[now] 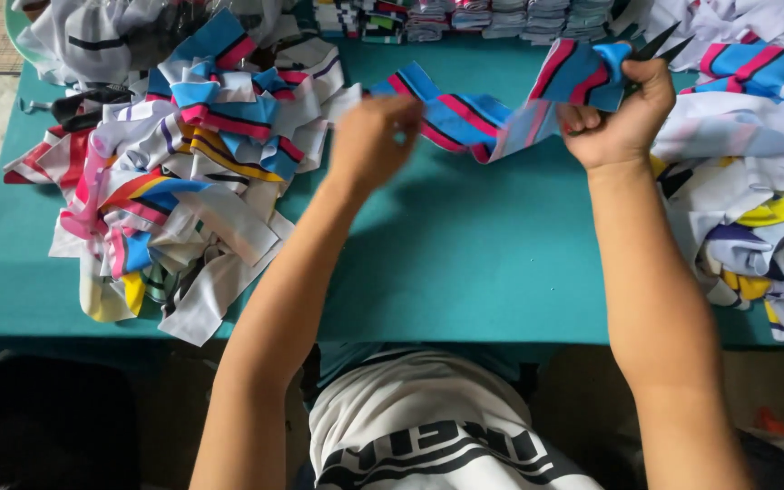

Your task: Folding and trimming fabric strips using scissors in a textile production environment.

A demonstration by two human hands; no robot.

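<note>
Blue-pink striped fabric strip (465, 118), taut

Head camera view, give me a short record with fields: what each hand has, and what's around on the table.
left hand: left hand pinches one end of the striped strip
right hand: right hand grips the other end, along with dark scissors
striped strip: blue, pink, black and white cloth, held above the table
table: teal cloth-covered table
left of the hands: loose pile of striped pieces
right of the hands: second loose pile
far edge: folded stacks in a row
</note>
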